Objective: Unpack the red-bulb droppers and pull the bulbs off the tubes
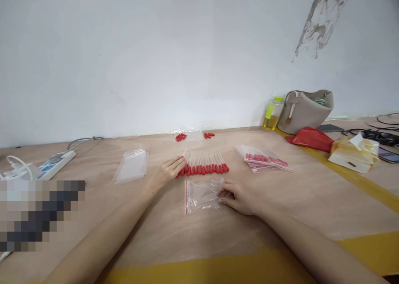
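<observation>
Thin pale sticks with red bulb-shaped ends (207, 169) lie side by side in a row, red ends toward me. My left hand (172, 167) is at the row's left end, its fingers together and closed on the red-ended sticks there; the fingertips are partly hidden. Just in front of the row lies a flat clear zip bag (201, 196) with a red seal line on its left side. My right hand (236, 196) pinches the right end of this bag between curled fingers and thumb.
Flat zip bags (132, 165) are stacked at left; filled bags (263, 159) lie at right. Loose red pieces (181, 137) sit by the wall. Farther out are a power strip (57, 164), a bottle (272, 115), a grey bag (307, 111) and a red pouch (312, 139).
</observation>
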The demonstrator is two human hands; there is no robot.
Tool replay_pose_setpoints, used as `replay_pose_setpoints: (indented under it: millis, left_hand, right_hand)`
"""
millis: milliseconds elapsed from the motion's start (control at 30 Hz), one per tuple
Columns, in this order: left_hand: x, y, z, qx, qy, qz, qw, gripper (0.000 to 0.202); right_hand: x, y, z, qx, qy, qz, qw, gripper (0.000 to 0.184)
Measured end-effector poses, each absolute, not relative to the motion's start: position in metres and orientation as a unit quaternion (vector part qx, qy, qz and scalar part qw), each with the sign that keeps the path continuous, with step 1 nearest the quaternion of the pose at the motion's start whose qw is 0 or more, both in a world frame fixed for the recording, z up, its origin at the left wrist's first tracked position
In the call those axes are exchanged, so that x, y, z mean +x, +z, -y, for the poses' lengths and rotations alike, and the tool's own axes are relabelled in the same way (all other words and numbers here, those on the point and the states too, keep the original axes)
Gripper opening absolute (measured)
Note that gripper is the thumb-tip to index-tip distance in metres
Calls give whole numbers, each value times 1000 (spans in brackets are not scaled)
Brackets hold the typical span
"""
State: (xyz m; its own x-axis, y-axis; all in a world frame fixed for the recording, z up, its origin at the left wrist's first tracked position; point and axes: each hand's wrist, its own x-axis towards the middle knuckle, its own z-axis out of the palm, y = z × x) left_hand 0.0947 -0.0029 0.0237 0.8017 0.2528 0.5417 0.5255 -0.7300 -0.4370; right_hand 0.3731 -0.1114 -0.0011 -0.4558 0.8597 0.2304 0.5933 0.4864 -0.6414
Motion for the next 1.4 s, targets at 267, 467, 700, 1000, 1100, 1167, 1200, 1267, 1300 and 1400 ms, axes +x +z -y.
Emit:
replay_pose_setpoints:
  millis: [267, 467, 700, 1000, 1100, 1167, 1200, 1267, 1300, 1400]
  left_hand:
    - [97, 7, 0, -914, -181, 301, 206, 29]
    - [105, 3, 2, -893, -246, 354, 127, 27]
    - [110, 15, 19, -830, -355, 430, -19, 35]
    - [110, 25, 96, -957, -46, 258, -121, 48]
    - [106, 24, 101, -960, 39, 258, -104, 53]
    - [102, 24, 101, -959, 61, 260, -92, 54]
    - [101, 24, 101, -959, 65, 260, -89, 54]
    - [99, 25, 101, -958, 63, 264, -90, 53]
    - [98, 26, 101, -958, 59, 265, -93, 52]
    - [96, 26, 103, -957, 40, 268, -102, 52]
  right_hand:
    - [374, -2, 112, -440, 235, 822, 275, 10]
    - [374, -3, 111, -442, 232, 822, 275, 11]
    - [374, -2, 113, -438, 222, 826, 275, 11]
    - [369, -5, 114, -398, 104, 844, 343, 24]
    - [367, -5, 115, -399, 107, 871, 265, 39]
    - [367, -4, 117, -402, 118, 886, 200, 48]
    - [368, -3, 118, -405, 127, 889, 170, 51]
    - [369, -2, 118, -411, 148, 891, 128, 55]
    - [369, -2, 118, -411, 158, 891, 113, 56]
    - [370, -2, 118, -411, 179, 889, 94, 55]
